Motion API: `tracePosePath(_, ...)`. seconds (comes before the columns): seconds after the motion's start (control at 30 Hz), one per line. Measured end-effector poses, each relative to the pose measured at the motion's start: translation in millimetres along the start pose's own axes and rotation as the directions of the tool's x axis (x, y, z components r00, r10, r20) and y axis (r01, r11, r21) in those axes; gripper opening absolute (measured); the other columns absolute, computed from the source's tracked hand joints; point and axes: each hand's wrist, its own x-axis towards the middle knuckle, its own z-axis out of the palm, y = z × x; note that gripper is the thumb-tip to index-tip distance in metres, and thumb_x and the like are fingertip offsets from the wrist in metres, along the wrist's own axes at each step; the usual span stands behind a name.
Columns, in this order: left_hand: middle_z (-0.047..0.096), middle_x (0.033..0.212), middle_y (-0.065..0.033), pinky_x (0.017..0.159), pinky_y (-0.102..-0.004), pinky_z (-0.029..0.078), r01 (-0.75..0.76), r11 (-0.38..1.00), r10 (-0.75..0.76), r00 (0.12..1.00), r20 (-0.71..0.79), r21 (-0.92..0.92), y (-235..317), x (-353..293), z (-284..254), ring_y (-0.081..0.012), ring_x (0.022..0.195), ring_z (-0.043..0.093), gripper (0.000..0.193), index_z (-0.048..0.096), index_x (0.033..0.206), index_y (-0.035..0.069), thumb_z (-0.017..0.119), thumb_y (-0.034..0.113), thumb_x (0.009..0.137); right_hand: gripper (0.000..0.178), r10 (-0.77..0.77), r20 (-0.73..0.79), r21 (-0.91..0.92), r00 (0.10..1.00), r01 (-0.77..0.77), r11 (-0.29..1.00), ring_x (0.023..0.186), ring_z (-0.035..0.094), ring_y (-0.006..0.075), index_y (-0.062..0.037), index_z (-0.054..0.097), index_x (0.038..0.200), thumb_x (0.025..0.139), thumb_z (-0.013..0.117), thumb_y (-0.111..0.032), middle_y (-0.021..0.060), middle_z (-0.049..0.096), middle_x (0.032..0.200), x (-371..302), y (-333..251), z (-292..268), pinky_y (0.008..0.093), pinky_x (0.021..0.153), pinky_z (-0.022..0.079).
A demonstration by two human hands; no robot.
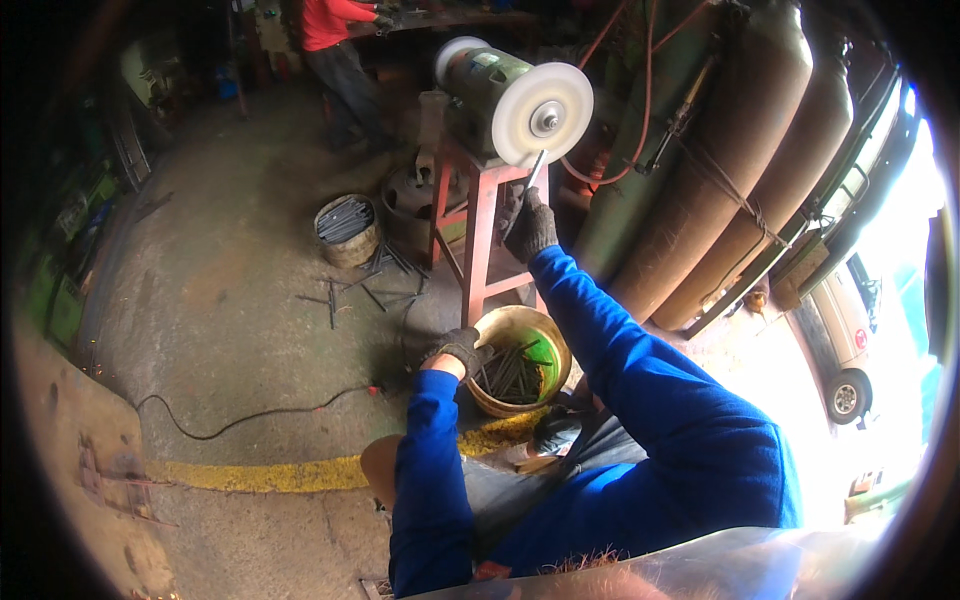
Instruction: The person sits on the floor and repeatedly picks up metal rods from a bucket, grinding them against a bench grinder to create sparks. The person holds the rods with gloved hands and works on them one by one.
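Workshop floor carries a red stand [480,225] with a grinder, where the gloved right hand [530,228] is closed on a thin metal rod [533,175] pointing up to the white wheel [543,113], while the left hand [458,350] grips rods inside the yellow bucket [500,325] below.

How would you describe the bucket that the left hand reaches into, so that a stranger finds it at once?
Start at the bench grinder on its red stand. At the foot of that stand, on the floor, sits a round yellowish bucket with the gloved left hand at its rim. Unlike the woven basket farther left, it has a green inner wall.
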Motion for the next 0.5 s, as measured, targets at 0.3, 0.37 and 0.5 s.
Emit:
tracePosePath(0.3, 0.064, 0.115, -0.0234, 0.090, -0.0463, 0.050, 0.003, 1.000, -0.004, 0.999, 0.036, 0.014, 9, 4, -4, -0.0395, 0.108, 0.061, 0.045, 0.065, 0.114, 0.006, 0.066, 0.040, 0.086, 0.016, -0.198, 0.210, -0.373, 0.958, 0.265, 0.889, 0.064, 0.056, 0.0156, -0.0093, 0.052, 0.103, 0.089, 0.059, -0.013, 0.0008, 0.053, 0.075, 36, -15, -47, 0.0336, 0.061, 0.048)
tracePosePath(0.37, 0.063, 0.116, -0.0233, 0.091, -0.0465, 0.050, 0.003, 1.000, -0.003, 0.999, 0.042, 0.012, 8, 8, -3, -0.0397, 0.108, 0.061, 0.045, 0.065, 0.115, 0.006, 0.067, 0.040, 0.086, 0.019, -0.224, 0.237, -0.485, 0.945, 0.315, 0.816, 0.067, 0.058, 0.0164, -0.0077, 0.052, 0.105, 0.087, 0.059, -0.010, 0.0021, 0.055, 0.079, 46, -21, -60, 0.0328, 0.062, 0.050)
tracePosePath(0.5, 0.063, 0.116, -0.0227, 0.091, -0.0466, 0.050, 0.047, 0.999, -0.047, 0.998, 0.029, 0.000, -5, -1, -3, -0.0403, 0.109, 0.061, 0.045, 0.065, 0.115, 0.007, 0.066, 0.040, 0.086, 0.016, -0.281, 0.324, -0.893, 0.903, 0.390, 0.223, 0.071, 0.061, 0.0223, -0.0065, 0.053, 0.101, 0.088, 0.058, -0.014, 0.0073, 0.058, 0.082, 23, 0, -30, 0.0324, 0.064, 0.050)
